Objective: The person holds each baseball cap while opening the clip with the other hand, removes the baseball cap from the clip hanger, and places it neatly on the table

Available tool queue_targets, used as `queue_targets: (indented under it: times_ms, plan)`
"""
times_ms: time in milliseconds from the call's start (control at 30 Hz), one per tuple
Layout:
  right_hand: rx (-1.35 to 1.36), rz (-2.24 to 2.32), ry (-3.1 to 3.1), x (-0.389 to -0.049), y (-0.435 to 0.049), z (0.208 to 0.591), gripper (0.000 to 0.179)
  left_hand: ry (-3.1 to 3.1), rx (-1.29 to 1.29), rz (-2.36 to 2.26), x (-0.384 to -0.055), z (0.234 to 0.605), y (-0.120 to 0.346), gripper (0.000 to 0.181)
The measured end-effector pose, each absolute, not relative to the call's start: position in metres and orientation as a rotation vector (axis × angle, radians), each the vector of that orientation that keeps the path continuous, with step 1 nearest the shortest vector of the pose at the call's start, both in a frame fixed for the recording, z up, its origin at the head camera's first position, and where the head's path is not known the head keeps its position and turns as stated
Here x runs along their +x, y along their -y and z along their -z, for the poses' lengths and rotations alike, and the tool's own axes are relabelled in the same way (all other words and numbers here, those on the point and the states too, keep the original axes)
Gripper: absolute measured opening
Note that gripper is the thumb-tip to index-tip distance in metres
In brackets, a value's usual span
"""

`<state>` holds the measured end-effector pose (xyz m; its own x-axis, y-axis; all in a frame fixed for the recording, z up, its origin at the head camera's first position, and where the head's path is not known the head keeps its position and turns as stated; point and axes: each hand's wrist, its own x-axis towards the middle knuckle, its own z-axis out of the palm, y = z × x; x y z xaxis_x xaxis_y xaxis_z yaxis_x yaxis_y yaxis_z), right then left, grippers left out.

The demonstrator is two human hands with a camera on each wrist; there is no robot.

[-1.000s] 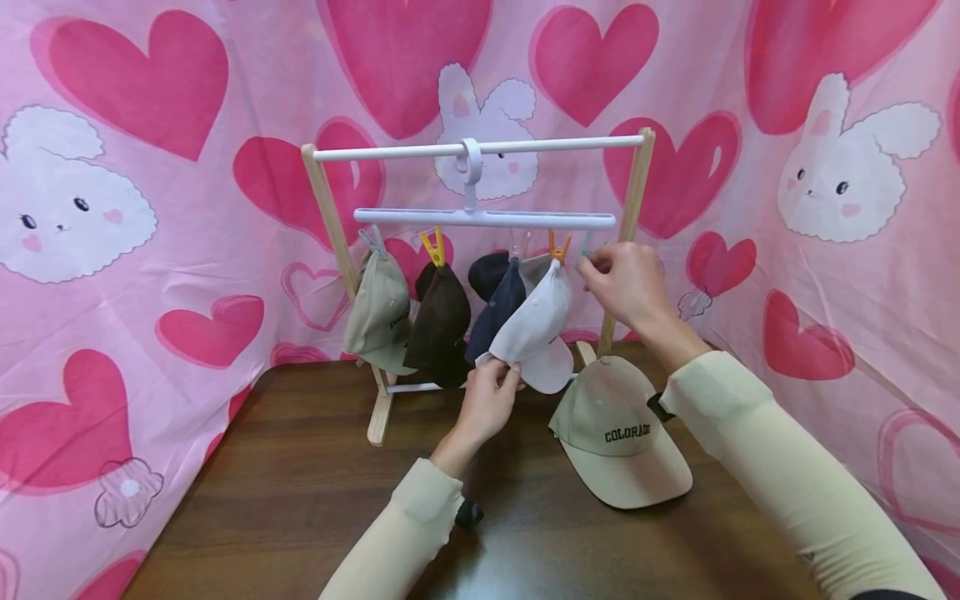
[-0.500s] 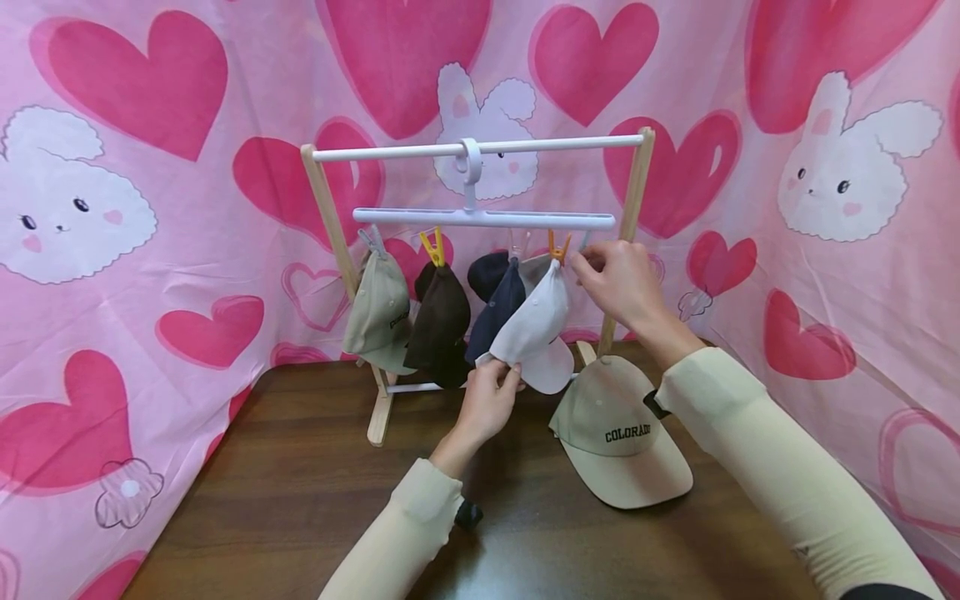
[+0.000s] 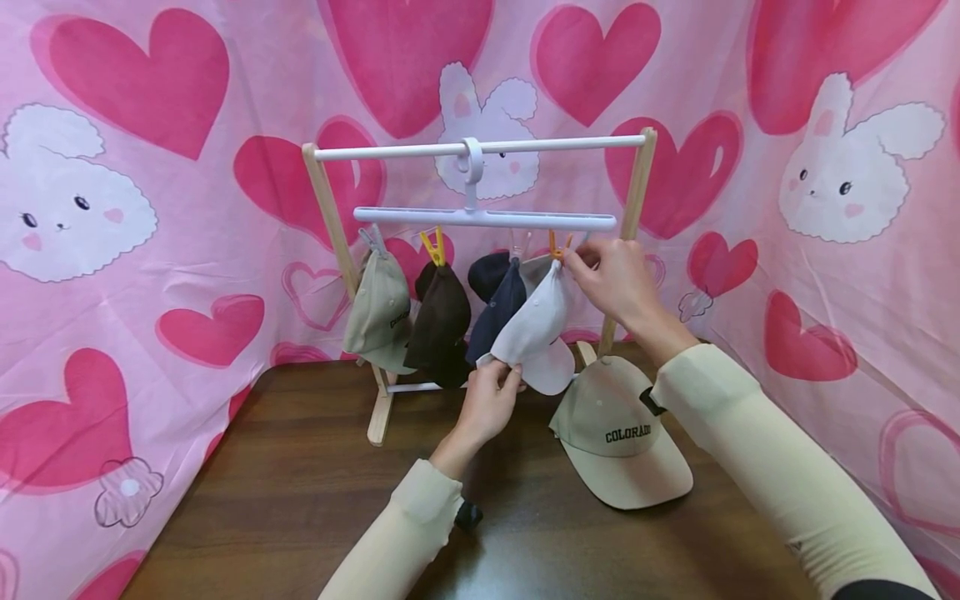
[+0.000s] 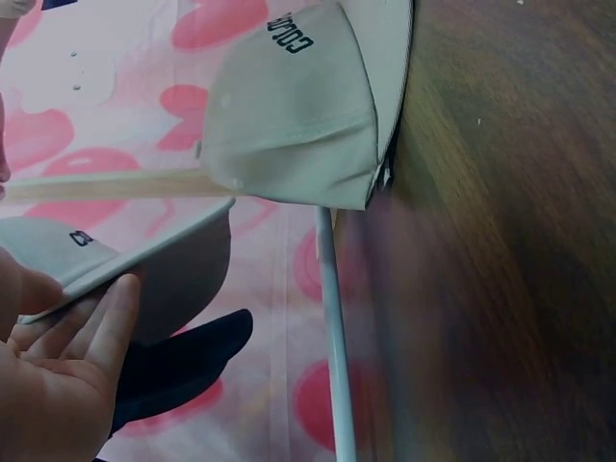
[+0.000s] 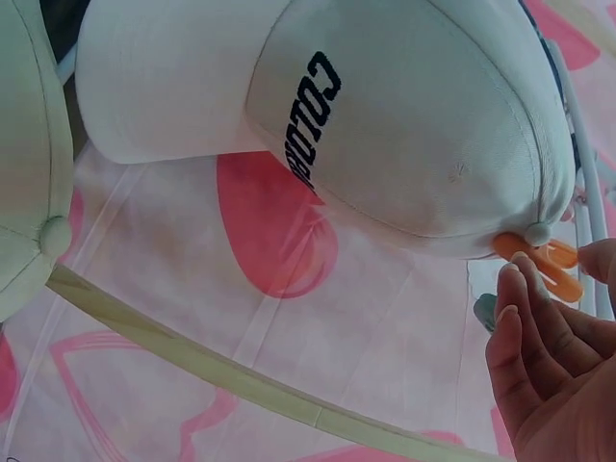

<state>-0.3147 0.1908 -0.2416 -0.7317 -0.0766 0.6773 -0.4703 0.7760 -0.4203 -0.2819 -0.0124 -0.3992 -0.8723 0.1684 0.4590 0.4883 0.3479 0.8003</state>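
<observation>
In the head view, my left hand (image 3: 487, 404) pinches the lower edge of a white baseball cap (image 3: 528, 321); the left wrist view shows thumb above and fingers (image 4: 114, 318) below the edge. The cap's top hangs from an orange clothespin (image 3: 557, 252). At that clothespin is my right hand (image 3: 615, 279), thumb and fingers apart on either side of its handles (image 5: 566, 287) in the right wrist view; no squeeze is plain. A navy cap (image 3: 497, 312) hangs just behind the white one. A beige cap lettered COLORADO (image 3: 607, 408) lies on the table below the right hand.
A wooden rack with a white top rod (image 3: 555, 145) carries a white hanger bar (image 3: 420, 216). Left of the navy cap hang a dark brown cap (image 3: 441, 321) on a yellow clothespin (image 3: 432, 247) and an olive-beige cap (image 3: 375, 300). A teal clothespin (image 5: 485, 311) hangs beside the right fingers.
My right hand has moved left, from the pale blue-green clothespin at the hanger's right end to the orange one. My left hand has stayed on the white cap's edge.
</observation>
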Motion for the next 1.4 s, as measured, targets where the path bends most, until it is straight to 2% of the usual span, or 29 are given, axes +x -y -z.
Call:
queue_targets:
  times_ms: [1400]
  plan:
    - [0.364, -0.784, 2.277, -0.322, -0.178, 0.243, 0.033, 2.330, -0.618, 1.541, -0.278, 0.399, 0.015, 0.019]
